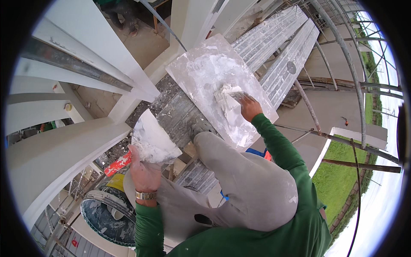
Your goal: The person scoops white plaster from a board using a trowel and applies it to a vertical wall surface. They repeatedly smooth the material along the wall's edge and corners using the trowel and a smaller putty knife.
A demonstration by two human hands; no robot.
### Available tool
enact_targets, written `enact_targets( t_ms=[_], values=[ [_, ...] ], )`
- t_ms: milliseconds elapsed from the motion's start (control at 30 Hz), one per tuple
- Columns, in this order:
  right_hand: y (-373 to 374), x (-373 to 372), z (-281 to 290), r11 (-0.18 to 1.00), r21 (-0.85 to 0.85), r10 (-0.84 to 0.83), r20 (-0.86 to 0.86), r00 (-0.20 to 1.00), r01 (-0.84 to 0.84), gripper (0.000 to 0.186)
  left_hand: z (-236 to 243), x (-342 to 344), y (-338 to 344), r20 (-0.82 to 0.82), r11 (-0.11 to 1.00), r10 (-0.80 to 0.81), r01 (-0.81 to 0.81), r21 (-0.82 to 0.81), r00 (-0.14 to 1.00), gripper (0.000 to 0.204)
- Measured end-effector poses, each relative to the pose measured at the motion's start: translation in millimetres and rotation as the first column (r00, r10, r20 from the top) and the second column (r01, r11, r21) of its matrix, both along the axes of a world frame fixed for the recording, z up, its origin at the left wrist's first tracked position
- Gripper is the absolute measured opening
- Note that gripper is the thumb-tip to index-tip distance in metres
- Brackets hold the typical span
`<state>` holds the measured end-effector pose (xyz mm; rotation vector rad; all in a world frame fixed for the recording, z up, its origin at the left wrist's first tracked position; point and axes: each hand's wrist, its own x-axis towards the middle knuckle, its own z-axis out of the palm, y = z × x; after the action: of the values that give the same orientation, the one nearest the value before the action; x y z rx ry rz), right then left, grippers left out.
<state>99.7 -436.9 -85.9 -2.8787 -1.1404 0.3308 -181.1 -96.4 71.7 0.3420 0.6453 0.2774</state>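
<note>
My left hand [143,171] grips a wide plaster-smeared hawk blade [154,139], held tilted over the scaffold planks. My right hand [249,107] holds a small putty knife [229,100], its blade pressed into a heap of white plaster. That plaster lies on a flat white mixing board [197,73] resting on the planks in front of me. I wear green sleeves, grey trousers and a gold watch on the left wrist. My bent right knee sits just below the board.
White moulded wall beams [77,141] run along the left. Metal scaffold planks [278,47] and steel tubes [342,47] extend ahead and right. A round plaster-stained tub [105,214] sits below left. Grass lies far below at the right.
</note>
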Motion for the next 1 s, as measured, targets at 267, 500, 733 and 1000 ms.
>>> enact_targets(
  t_ms=[267, 500, 733, 1000],
  values=[
    [-5.8, -16.3, -31.8, 0.973, -0.188, 0.129, -0.033, 0.991, -0.133, 0.033, -11.1, 16.2, -9.8, -0.053, 0.988, -0.142, 0.138, -0.074, 0.988, 0.055],
    [32.2, 32.2, -2.4, 0.997, -0.031, 0.066, 0.021, 0.998, -0.066, 0.035, -11.7, 20.5, -6.8, -0.058, 0.989, -0.149, 0.149, -0.005, 0.987, 0.056],
    [-6.0, -14.7, 0.0, 0.913, -0.362, 0.078, -0.297, 0.952, -0.187, 0.046, -21.8, 24.6, -8.7, -0.093, 0.988, -0.133, 0.124, -0.095, 0.987, 0.056],
    [-46.1, 3.7, 34.5, 0.343, 0.045, 0.124, -0.992, 0.002, 0.938, 0.044, -67.1, 102.5, -44.8, 0.007, 0.876, -0.330, 0.309, -0.369, 0.944, 0.051]
  ],
)
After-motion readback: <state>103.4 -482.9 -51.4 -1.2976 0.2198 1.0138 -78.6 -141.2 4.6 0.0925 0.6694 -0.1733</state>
